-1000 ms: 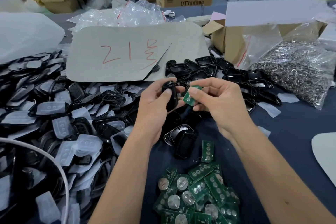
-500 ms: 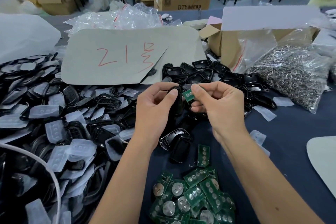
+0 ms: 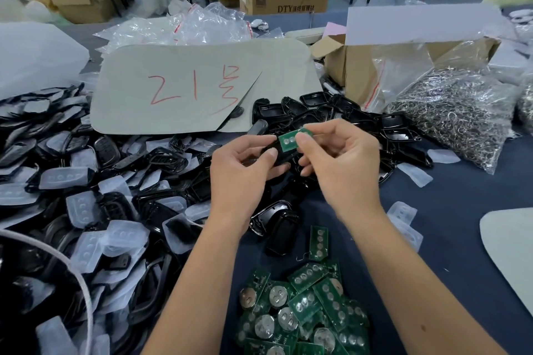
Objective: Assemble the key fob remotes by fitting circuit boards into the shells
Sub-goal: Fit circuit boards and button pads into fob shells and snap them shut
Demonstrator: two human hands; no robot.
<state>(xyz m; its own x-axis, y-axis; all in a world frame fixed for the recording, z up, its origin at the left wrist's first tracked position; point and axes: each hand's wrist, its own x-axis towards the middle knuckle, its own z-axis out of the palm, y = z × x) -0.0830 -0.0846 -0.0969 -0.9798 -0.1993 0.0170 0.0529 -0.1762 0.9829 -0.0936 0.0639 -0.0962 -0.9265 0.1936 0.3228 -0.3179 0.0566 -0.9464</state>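
My left hand (image 3: 239, 173) grips a black key fob shell (image 3: 281, 157) above the middle of the table. My right hand (image 3: 343, 161) pinches a green circuit board (image 3: 290, 140) by its right end and holds it flat over the shell's open face. Whether the board sits inside the shell is hidden by my fingers. A heap of several green circuit boards (image 3: 302, 308) lies near the table's front edge between my forearms. One assembled-looking black fob (image 3: 277, 225) lies below my hands.
A large pile of black shells and translucent rubber button pads (image 3: 86, 196) fills the left. More open black shells (image 3: 331, 115) lie behind my hands. A bag of metal key rings (image 3: 455, 112), a cardboard box (image 3: 360, 66) and a grey card with red writing (image 3: 187, 89) sit further back.
My right hand has turned the green board from edge-on to flat and brought it over the shell. The shell in my left hand has tipped from upright to lying nearly level.
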